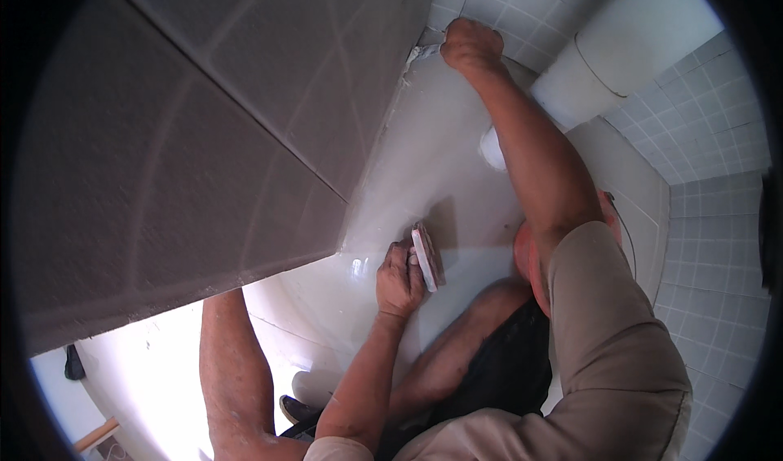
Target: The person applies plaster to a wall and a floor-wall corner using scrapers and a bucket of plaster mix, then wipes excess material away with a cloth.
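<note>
My left hand grips a flat rectangular tool with a pale face and reddish edge, held on its side low over the glossy pale floor. My right hand reaches to the far corner, its fingers curled at the foot of the small-tiled wall, beside a rough, whitish seam. What those fingers hold, if anything, is hidden. A large dark-tiled wall fills the left side, with a pale rough line along its base.
A thick white pipe crosses the upper right, and a short white fitting is partly behind my right arm. A red bucket with a wire handle sits under that arm. My bare legs frame the lower middle. A wooden handle lies lower left.
</note>
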